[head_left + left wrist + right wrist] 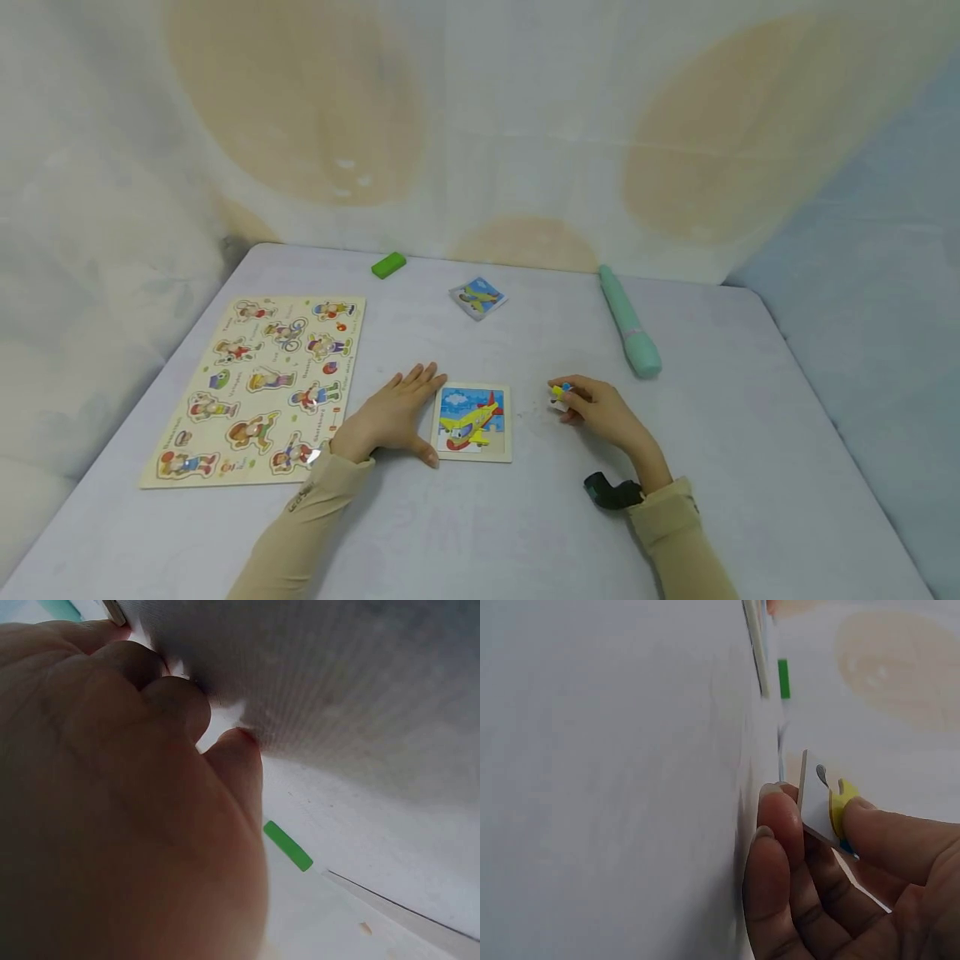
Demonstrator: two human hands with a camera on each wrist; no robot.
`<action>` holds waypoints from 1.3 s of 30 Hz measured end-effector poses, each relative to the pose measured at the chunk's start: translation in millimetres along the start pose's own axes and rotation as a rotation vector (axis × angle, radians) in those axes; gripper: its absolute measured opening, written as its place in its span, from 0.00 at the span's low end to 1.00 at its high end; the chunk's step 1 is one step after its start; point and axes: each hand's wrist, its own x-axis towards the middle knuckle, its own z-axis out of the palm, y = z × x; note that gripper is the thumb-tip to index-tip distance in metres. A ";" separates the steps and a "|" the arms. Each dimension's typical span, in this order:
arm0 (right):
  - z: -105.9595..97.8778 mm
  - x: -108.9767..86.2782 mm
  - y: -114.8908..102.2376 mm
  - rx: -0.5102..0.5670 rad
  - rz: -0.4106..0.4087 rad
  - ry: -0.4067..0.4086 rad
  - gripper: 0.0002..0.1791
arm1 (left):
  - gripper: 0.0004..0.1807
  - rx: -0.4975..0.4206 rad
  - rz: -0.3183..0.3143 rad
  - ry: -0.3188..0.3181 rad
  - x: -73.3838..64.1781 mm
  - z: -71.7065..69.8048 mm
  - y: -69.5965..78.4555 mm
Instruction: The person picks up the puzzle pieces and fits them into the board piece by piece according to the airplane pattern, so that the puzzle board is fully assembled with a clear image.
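A small wooden jigsaw puzzle (468, 421) with a yellow airplane on blue sky lies in front of the person, inside a pale frame. The left hand (392, 414) rests at its left side, fingers spread, with fingertips and thumb right at the frame's edge. To the right of the puzzle, the right hand (603, 412) pinches a puzzle piece (817, 799) between thumb and fingers, just above the table. White, yellow and a bit of blue show on the piece. In the left wrist view the hand's back hides most of the puzzle.
At the left lies a large wooden board (281, 385) with sports figures. Toward the back are a green block (388, 265) and a small airplane picture card (478, 297). A mint-green tapered object (630, 325) lies back right. A black device (611, 492) sits by the right wrist.
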 end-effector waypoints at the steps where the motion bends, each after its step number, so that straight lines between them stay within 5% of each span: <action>1: 2.8 3.2 -3.0 -0.001 0.003 -0.009 0.17 | 0.69 0.001 0.001 0.000 0.2 0.0 0.0; 22: 52.8 17.2 -35.4 0.036 -0.139 -0.174 0.11 | 0.70 -0.007 0.001 -0.002 -0.1 -2.2 1.6; 39: 68.2 13.4 -41.8 -0.051 -0.096 -0.168 0.07 | 0.68 -0.018 -0.003 -0.004 -1.5 -2.3 2.2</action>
